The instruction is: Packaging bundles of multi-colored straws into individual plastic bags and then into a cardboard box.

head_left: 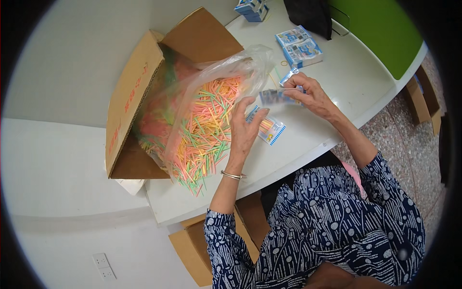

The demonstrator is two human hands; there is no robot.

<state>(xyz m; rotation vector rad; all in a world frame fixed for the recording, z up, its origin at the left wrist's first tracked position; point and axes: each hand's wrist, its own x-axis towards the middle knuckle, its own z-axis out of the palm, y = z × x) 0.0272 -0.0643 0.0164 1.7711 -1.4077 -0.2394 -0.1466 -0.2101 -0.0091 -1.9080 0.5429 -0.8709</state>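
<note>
Pale wall (53, 173) fills the left side, with white sockets (103, 266) low on it. Next comes an open carton (129, 111), tilted on the white tabletop (192, 208), red characters printed along its outer side. From it spills a clear bag (262, 60), its mouth open on a mass of pink, yellow and green sticks (211, 127). Just right of them is the left hand (243, 130), its grip parted, thumb away from fingers, with nothing seen between; whether it touches anything cannot be told. Beside its thumb a clear packet (273, 130) lies on the tabletop, sticks inside, blue-striped at its ends. Above that, a second packet (275, 98), dark-labelled and too blurred to read, is pinched at its right end by the closed grip of the right hand (312, 98). Behind, a rubber band (284, 63) lies near a stack (299, 47) of packets with blue and grey lettering and striped edges. Farther right stand a black bag (310, 17), a green panel (378, 33) and speckled floor (390, 139).
</note>
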